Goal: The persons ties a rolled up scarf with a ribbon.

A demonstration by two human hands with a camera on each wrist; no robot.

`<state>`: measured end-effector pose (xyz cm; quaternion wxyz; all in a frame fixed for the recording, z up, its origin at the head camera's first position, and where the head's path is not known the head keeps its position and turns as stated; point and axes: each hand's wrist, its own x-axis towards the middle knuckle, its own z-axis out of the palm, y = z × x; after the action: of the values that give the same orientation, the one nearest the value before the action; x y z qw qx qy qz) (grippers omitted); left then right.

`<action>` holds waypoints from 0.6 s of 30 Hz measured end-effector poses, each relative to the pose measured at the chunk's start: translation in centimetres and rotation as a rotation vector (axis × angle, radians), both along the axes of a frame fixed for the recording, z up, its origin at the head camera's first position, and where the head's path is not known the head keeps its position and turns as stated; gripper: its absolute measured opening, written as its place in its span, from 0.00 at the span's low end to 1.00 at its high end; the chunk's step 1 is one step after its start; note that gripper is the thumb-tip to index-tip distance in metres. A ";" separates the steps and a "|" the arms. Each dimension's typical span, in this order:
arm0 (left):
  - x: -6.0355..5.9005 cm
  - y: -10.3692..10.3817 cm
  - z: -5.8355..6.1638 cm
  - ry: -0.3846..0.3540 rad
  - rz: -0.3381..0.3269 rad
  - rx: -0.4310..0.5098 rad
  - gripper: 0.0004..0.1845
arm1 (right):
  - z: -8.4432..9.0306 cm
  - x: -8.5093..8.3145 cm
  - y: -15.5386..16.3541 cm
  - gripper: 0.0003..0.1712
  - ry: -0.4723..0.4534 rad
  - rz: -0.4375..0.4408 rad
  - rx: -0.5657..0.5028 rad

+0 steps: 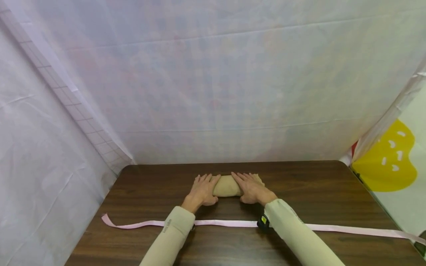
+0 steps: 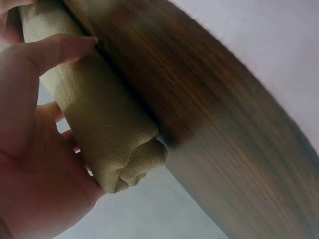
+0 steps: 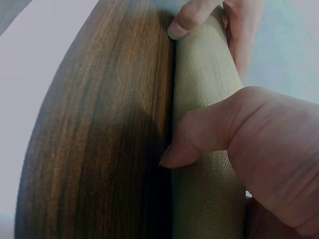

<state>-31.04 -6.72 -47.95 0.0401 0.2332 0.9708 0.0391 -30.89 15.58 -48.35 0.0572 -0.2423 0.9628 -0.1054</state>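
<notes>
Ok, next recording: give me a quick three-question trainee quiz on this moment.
1. True or false: both hands rest on the rolled tan cloth.
2. Where does the pink ribbon lie? A) on top of the roll B) flat on the wooden table, nearer the person than the roll C) in the left hand
3. Fill in: the right hand holds the cloth with its ____ pressed against the side of the roll.

Key
1. True: one hand on each end.
2. B; it runs across under both forearms, apart from the roll.
3. Thumb, as the right wrist view shows.
</notes>
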 end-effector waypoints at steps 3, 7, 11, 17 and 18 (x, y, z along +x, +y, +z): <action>0.0 0.0 0.0 -0.006 0.006 0.023 0.44 | -0.1 0.0 0.0 0.55 -0.017 0.000 -0.015; 0.1 0.0 0.0 -0.006 0.013 0.038 0.43 | -0.3 0.1 0.1 0.55 -0.026 0.006 -0.031; 0.1 0.0 0.1 -0.002 0.011 0.034 0.43 | -0.5 0.0 0.1 0.55 -0.025 0.006 -0.040; -0.1 0.0 -0.2 -0.003 0.011 0.038 0.42 | -0.7 0.0 0.0 0.55 -0.023 0.000 -0.029; -0.1 0.0 -0.2 -0.005 0.013 0.036 0.42 | -0.7 0.0 -0.1 0.55 -0.023 0.001 -0.026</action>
<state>-31.14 -6.71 -48.16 0.0378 0.2276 0.9713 0.0575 -30.88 15.52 -49.01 0.0649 -0.2421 0.9605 -0.1206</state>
